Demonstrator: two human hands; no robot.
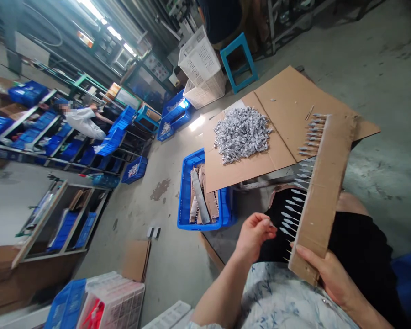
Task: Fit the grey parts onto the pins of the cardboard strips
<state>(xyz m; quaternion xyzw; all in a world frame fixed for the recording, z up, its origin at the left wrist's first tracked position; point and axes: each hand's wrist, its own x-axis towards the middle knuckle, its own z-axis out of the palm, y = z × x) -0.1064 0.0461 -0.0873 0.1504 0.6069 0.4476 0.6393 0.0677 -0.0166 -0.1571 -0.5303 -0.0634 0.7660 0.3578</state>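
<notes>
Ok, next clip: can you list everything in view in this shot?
cardboard strip: 1, brown, in the right hand
pointed pieces: many, silver-grey, in a row along the strip's edge
heap of pieces: 1, silver-grey, on the cardboard sheet
cardboard sheet: 1, brown, flattened, ahead of the person
blue crate: 1, bright blue, under the sheet's near corner
cardboard scraps: several, brown and grey, in the blue crate
white baskets: 2, white, stacked on the floor
stool: 1, blue, on the floor
shelf crates: many, blue, on racks at left
co-worker: 1, white top, by the racks
patterned top: 1, blue and white, worn
black shorts: 1, black, worn
left hand: fingers pinched beside the strip
right hand: gripping the strip's lower end
</notes>
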